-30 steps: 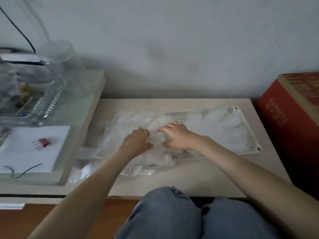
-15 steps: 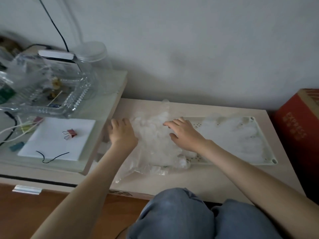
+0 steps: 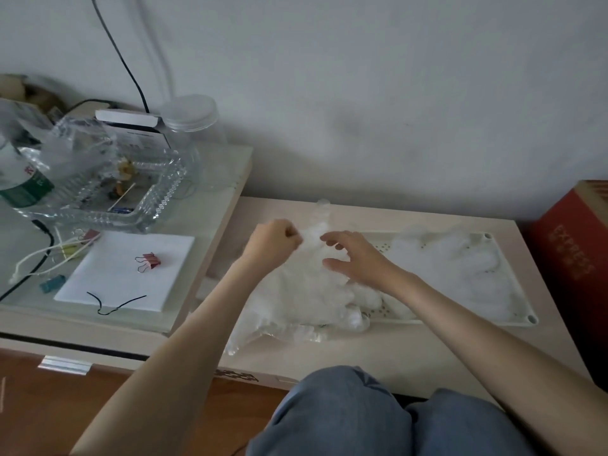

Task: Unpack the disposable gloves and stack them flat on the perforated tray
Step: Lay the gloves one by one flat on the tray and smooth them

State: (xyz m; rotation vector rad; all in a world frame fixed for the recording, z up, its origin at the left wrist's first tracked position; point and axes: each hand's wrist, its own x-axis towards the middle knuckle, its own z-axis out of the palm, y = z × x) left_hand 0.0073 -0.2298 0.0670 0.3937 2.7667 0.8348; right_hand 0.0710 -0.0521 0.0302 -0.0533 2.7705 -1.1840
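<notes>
Head view: the low beige table (image 3: 427, 350) carries the white perforated tray (image 3: 513, 311) on its right part. A red carton (image 3: 572, 258) stands beside the table at the right. A crumpled heap of clear disposable gloves (image 3: 296, 291) lies over the tray's left end and on the table next to it; more of them are spread further right on the tray. The left hand (image 3: 273, 245) has a closed grip and pinches a glove at the heap's far edge. The right hand (image 3: 355, 258) rests on the heap, its grip wide, fingers spread.
</notes>
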